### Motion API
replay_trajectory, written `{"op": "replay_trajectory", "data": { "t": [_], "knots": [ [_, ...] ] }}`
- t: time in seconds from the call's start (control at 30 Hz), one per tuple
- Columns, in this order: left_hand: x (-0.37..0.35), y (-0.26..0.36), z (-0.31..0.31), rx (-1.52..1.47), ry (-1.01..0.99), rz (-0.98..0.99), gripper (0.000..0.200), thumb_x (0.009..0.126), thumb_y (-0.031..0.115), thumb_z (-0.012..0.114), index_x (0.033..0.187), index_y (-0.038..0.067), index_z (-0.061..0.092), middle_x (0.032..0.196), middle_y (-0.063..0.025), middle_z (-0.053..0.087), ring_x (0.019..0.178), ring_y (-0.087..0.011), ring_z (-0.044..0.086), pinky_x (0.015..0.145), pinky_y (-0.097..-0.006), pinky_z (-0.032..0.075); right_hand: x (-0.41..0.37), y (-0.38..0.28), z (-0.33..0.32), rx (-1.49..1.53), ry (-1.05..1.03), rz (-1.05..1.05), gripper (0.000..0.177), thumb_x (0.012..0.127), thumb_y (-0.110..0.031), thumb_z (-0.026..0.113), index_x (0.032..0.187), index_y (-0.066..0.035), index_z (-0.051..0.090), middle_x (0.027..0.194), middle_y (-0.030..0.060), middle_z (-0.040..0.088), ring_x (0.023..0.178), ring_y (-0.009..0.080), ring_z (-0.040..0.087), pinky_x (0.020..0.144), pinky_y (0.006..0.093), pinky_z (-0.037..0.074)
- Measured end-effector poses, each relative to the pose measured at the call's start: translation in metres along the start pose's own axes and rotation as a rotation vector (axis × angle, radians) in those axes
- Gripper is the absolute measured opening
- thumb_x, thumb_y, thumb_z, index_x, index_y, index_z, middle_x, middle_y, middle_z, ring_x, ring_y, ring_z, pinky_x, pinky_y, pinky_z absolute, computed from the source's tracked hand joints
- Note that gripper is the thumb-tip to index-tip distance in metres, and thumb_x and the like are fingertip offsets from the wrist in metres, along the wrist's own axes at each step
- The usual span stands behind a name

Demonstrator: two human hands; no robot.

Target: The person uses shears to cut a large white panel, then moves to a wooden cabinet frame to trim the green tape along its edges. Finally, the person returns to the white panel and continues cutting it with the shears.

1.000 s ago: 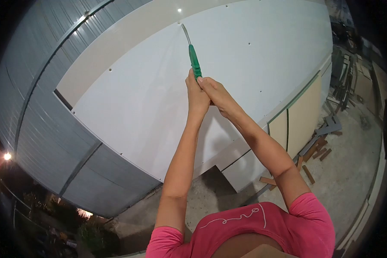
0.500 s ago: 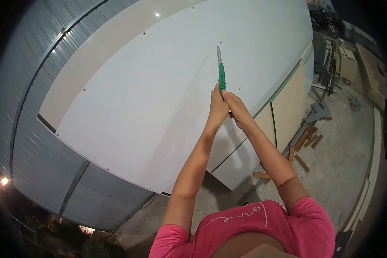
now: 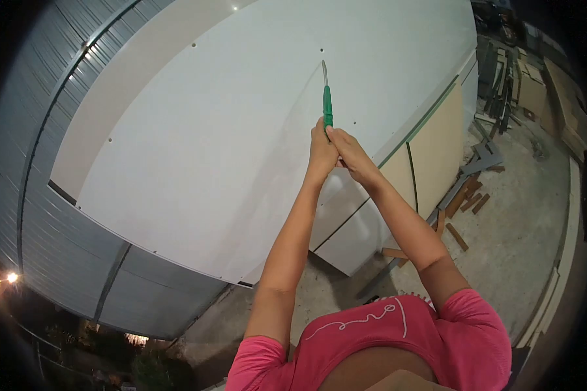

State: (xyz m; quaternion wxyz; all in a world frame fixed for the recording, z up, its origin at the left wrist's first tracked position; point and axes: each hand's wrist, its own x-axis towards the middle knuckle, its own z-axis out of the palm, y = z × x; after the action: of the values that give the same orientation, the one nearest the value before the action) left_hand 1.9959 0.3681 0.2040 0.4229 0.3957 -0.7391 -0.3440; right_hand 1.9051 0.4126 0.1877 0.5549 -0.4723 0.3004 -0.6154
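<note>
Both my hands are together at the end of a green-handled screwdriver, held out in front of me over a large white panel. My left hand is closed around the lower part of the handle. Pressed against it from the right, my right hand is closed on the handle's end too. The thin metal shaft slants up and away, its tip overlapping the panel just below a small dark hole. Another small dark hole lies right of the handle.
A cream board with a green edge stands along the panel's right side. Wood offcuts lie on the concrete floor, with stacked boards farther back. Corrugated metal sheeting rises on the left.
My hands and the screwdriver have shifted slightly up and left in view. The panel and its holes have also shifted as my view moved. The grip is the same.
</note>
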Motion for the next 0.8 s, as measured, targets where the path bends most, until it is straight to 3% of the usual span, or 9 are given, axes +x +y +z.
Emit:
{"op": "replay_trajectory", "data": {
  "t": [0.2,0.27,0.4,0.47,0.5,0.57,0.6,0.67,0.8],
  "knots": [
    [0.004,-0.007,0.006,0.035,-0.020,-0.025,0.052,0.085,0.014,0.048,0.132,-0.001,0.030,0.116,-0.0233,0.039,0.108,-0.0356,0.045,0.088,-0.0386,0.040,-0.007,-0.006,-0.004,0.020,-0.029,-0.024,0.044,0.090,-0.048,0.043,0.098,-0.005,0.050,0.092,0.0035,0.051,0.086,0.0126,0.052,0.076,0.0309,0.046],
    [0.002,-0.012,0.014,0.066,0.105,0.116,0.038,0.083,0.014,0.050,0.117,0.000,0.042,0.090,-0.0083,0.049,0.079,-0.0163,0.050,0.062,-0.0292,0.045,-0.011,-0.004,-0.006,0.025,-0.012,-0.010,0.043,0.090,-0.047,0.043,0.098,-0.005,0.050,0.091,0.0031,0.051,0.085,0.0117,0.052,0.075,0.0297,0.045],
    [-0.020,-0.035,0.031,0.042,0.118,0.106,0.037,0.084,0.016,0.050,0.116,0.001,0.043,0.090,-0.0080,0.048,0.080,-0.0162,0.050,0.064,-0.0288,0.045,-0.043,0.002,-0.014,0.031,-0.045,-0.056,0.041,0.090,-0.045,0.043,0.098,-0.005,0.050,0.086,0.0022,0.051,0.079,0.0091,0.051,0.071,0.0272,0.046],
    [-0.036,-0.072,0.040,-0.378,-0.063,-0.024,0.041,0.084,0.018,0.051,0.119,-0.001,0.041,0.095,-0.0095,0.048,0.084,-0.0172,0.049,0.070,-0.0283,0.044,-0.054,0.040,-0.031,-0.012,0.012,0.022,0.040,0.090,-0.044,0.043,0.099,-0.005,0.050,0.085,0.0018,0.050,0.077,0.0086,0.050,0.069,0.0267,0.046],
    [-0.049,-0.089,0.050,-0.378,-0.065,-0.029,0.041,0.084,0.018,0.051,0.119,-0.001,0.041,0.095,-0.0095,0.048,0.084,-0.0172,0.049,0.070,-0.0283,0.044,-0.059,0.059,-0.037,-0.059,0.061,0.100,0.040,0.091,-0.043,0.043,0.100,-0.005,0.050,0.083,0.0015,0.050,0.075,0.0080,0.050,0.067,0.0261,0.046],
    [-0.077,-0.114,0.077,-0.159,0.076,-0.121,0.043,0.086,0.018,0.050,0.122,-0.002,0.038,0.098,-0.0121,0.048,0.090,-0.0191,0.050,0.075,-0.0291,0.044,-0.079,0.078,-0.038,-0.013,0.131,0.177,0.041,0.090,-0.043,0.044,0.101,-0.004,0.051,0.085,0.0024,0.051,0.076,0.0091,0.051,0.067,0.0266,0.046],
    [-0.087,-0.117,0.080,-0.160,0.073,-0.131,0.043,0.086,0.018,0.050,0.122,-0.002,0.038,0.098,-0.0121,0.048,0.090,-0.0191,0.050,0.075,-0.0291,0.044,-0.086,0.085,-0.039,0.033,0.200,0.251,0.042,0.090,-0.044,0.044,0.102,-0.004,0.051,0.086,0.0034,0.052,0.077,0.0102,0.051,0.066,0.0272,0.047],
    [-0.099,-0.123,0.085,0.175,0.039,-0.077,0.044,0.086,0.015,0.048,0.125,-0.002,0.035,0.101,-0.0139,0.048,0.096,-0.0202,0.049,0.080,-0.0305,0.043,-0.091,0.098,-0.043,0.044,0.212,0.267,0.045,0.089,-0.045,0.044,0.103,-0.003,0.051,0.089,0.0048,0.053,0.078,0.0119,0.052,0.067,0.0279,0.047],
    [-0.090,-0.130,0.084,0.188,0.031,-0.030,0.043,0.085,0.013,0.048,0.124,-0.001,0.037,0.100,-0.0147,0.049,0.096,-0.0217,0.052,0.079,-0.0325,0.045,-0.082,0.105,-0.048,0.026,0.198,0.295,0.050,0.088,-0.049,0.044,0.106,-0.002,0.050,0.097,0.0090,0.054,0.086,0.0173,0.055,0.070,0.0311,0.049]
  ]
}}
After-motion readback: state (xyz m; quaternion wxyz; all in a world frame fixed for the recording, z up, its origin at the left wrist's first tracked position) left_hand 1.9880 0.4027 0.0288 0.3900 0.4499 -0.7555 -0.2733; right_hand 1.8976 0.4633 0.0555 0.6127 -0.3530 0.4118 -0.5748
